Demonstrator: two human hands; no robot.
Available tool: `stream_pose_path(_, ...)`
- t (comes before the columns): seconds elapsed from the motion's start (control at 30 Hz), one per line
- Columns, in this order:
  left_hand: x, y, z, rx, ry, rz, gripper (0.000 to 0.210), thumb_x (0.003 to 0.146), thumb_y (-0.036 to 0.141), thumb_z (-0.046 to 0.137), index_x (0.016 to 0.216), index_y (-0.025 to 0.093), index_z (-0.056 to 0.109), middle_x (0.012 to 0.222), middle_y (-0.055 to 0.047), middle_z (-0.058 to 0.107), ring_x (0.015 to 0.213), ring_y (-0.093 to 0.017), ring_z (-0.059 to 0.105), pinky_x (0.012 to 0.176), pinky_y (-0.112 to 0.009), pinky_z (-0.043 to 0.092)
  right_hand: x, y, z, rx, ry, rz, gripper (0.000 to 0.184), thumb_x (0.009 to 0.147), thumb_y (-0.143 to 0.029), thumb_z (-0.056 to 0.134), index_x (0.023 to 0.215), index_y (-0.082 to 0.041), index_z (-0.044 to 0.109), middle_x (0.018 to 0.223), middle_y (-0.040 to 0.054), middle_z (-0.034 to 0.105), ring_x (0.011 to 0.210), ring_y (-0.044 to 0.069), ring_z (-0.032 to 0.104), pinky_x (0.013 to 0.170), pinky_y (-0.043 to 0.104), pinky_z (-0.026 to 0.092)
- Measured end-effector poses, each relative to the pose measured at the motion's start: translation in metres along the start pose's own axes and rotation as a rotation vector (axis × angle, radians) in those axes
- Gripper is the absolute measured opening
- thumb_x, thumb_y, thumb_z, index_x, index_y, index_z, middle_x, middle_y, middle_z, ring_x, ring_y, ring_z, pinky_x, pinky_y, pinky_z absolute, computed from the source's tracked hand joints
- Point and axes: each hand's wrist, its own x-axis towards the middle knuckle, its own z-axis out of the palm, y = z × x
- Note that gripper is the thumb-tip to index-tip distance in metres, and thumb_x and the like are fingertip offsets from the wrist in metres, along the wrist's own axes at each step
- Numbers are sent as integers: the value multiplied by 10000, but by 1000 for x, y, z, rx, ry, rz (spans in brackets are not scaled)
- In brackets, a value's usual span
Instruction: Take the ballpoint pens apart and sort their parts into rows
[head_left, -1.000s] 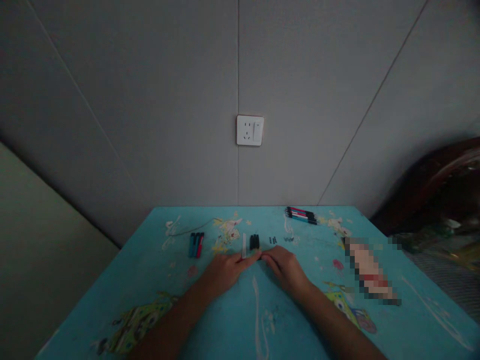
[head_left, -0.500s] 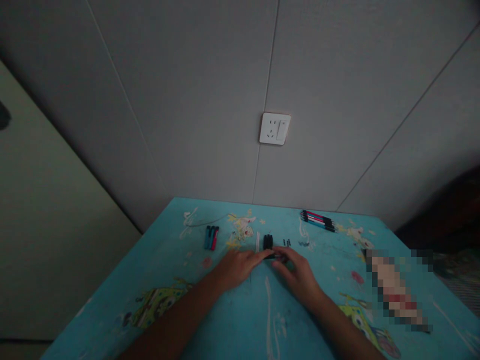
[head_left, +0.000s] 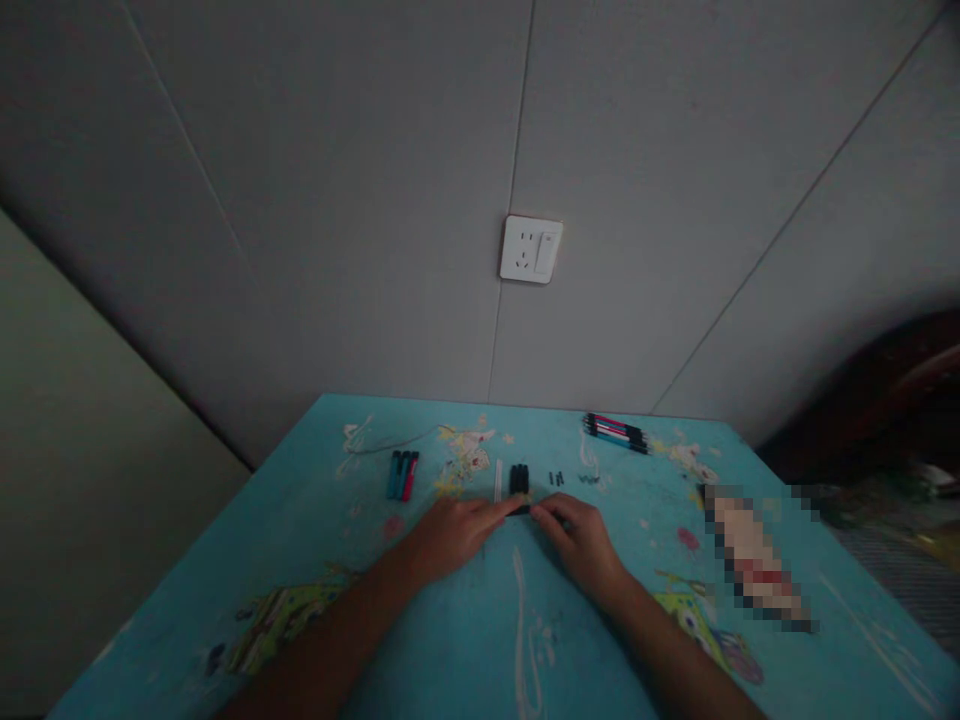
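Note:
On the blue patterned table my left hand [head_left: 456,530] reaches in, its index finger stretched to a short black pen part [head_left: 519,511]. My right hand [head_left: 581,532] has its thumb and fingertips pinched together at the other end of that part. Fingertips hide some of the part. Just beyond the hands stand several black pen pieces [head_left: 519,478] side by side. Thin white refills [head_left: 498,480] lie to their left. Small dark bits [head_left: 556,478] and tiny springs [head_left: 589,479] lie to their right.
Blue and red pen barrels [head_left: 403,475] lie in a row at left. Several pens [head_left: 616,433] lie together near the back edge. A blurred-out long item [head_left: 756,560] rests on the right of the table [head_left: 450,640]. Behind is a grey wall with a socket [head_left: 530,249].
The view has shifted, so everything sits slightly further left. My right fingers have closed in at the end of the black part; my left hand stays at it.

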Motion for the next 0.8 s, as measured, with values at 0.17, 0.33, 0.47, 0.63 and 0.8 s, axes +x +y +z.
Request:
stream_pose_path(0.17, -1, -6, 1, -161, -33, 21, 464, 1016, 251, 410, 1470, 341, 374, 1264, -12, 662, 1055, -152, 678, 935, -296, 546, 1, -2, -2, -1, 10, -81, 179, 949, -311, 571, 1022, -217, 704, 900, 46, 694, 833, 168, 640, 782, 287, 502)
stream_pose_path(0.33, -3, -14, 4, -182, -40, 66, 476, 1010, 243, 414, 1472, 345, 364, 1324, 5, 625, 1111, -164, 658, 959, -319, 545, 0, -1, 4, 35, 0, -61, 199, 933, -339, 601, 1063, -213, 685, 903, 35, 685, 813, 147, 638, 751, 264, 511)
stream_pose_path(0.47, -4, -16, 4, -145, -73, 93, 467, 1006, 245, 420, 1463, 337, 387, 1294, 4, 645, 1075, -157, 675, 966, -320, 543, -1, -3, 8, 51, 24, -27, 183, 943, -353, 589, 955, -203, 693, 867, 21, 691, 789, 137, 644, 753, 254, 505)
stream_pose_path(0.63, -5, -22, 9, -103, -47, 77, 455, 998, 268, 437, 1450, 323, 420, 1303, 7, 639, 1083, -164, 674, 956, -288, 543, 0, -6, 1, -16, 65, -112, 159, 964, -297, 559, 998, -212, 689, 951, 43, 694, 910, 151, 643, 834, 275, 500)
stream_pose_path(0.8, -5, -25, 11, -98, -100, 35, 463, 1008, 293, 423, 1467, 335, 379, 1347, 6, 604, 1141, -168, 643, 966, -301, 534, 6, 16, -29, -173, 163, -73, 172, 921, -363, 627, 946, -201, 680, 878, 37, 689, 841, 160, 636, 796, 275, 480)
